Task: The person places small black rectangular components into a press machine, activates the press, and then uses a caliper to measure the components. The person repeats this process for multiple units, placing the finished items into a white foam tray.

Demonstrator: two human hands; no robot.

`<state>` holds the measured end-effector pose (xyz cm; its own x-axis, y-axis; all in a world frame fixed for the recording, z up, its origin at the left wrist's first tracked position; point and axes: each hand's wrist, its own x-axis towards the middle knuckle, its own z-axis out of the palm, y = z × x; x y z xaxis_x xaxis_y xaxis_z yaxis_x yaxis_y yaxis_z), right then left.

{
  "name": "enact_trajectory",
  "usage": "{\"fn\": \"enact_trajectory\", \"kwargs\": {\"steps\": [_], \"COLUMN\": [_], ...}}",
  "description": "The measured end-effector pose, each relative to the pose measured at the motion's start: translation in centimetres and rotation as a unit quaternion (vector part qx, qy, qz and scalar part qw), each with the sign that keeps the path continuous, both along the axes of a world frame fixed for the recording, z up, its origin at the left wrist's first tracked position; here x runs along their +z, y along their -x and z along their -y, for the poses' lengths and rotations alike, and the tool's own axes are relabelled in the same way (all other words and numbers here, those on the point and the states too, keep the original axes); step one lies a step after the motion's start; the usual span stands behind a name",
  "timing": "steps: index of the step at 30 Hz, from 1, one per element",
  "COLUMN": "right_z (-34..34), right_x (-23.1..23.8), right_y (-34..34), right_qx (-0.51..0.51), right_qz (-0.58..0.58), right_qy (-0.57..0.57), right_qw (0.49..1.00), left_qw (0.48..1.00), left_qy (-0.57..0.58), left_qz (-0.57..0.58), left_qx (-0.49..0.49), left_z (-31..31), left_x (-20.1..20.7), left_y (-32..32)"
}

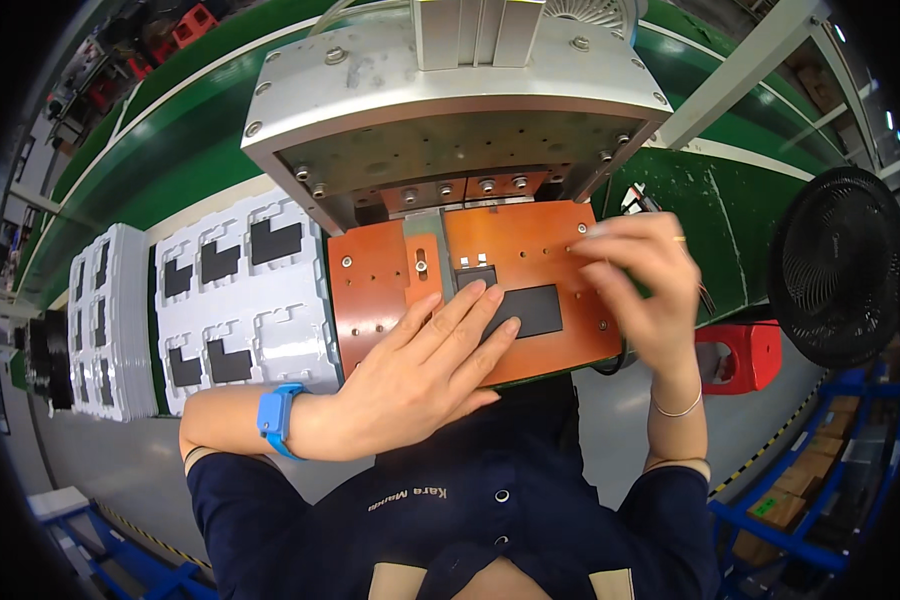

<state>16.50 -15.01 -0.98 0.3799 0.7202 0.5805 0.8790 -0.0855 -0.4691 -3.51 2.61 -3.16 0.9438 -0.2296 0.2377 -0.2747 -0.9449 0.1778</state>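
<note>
On the orange fixture plate [595, 310] lies a dark grey, L-shaped flat piece [537, 310], with two small whitish squares [482, 260] just beyond its upper arm. My left hand [420, 365] rests with fingers stretched out across the piece's left part, fingertips touching it and hiding some of its outline. A blue band circles that wrist. Over the plate's right side I hold my right hand [650, 285] raised, thumb and forefinger apart, with nothing visible between them. It is nearest the screw at the plate's right edge.
A metal press head [460, 130] overhangs the plate's far side. To the left, a white moulded tray [295, 345] holds several similar dark pieces, beside a stack of trays [135, 320]. At right stand a black fan [838, 268] and a red stool [765, 352].
</note>
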Motion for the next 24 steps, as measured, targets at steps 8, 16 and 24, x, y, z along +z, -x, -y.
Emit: {"fn": "enact_trajectory", "kwargs": {"steps": [8, 16, 24], "right_z": [-4.6, -4.8, -5.2], "right_x": [-1.8, -1.4, -1.9], "right_y": [1.9, 3.0, 2.9], "right_qx": [0.093, 0.061, 0.029], "right_qz": [0.099, 0.227, 0.15], "right_qy": [0.114, 0.142, 0.102], "right_qw": [0.984, 0.962, 0.983], "left_qw": [0.999, 0.998, 0.999], "left_qy": [-0.028, -0.051, -0.051], "left_qz": [0.01, 0.016, 0.011], "left_qx": [-0.019, -0.018, -0.016], "left_z": [-0.8, -0.8, -0.9], "left_x": [-0.2, -0.5, -0.3], "left_y": [-0.1, 0.2, 0.1]}}
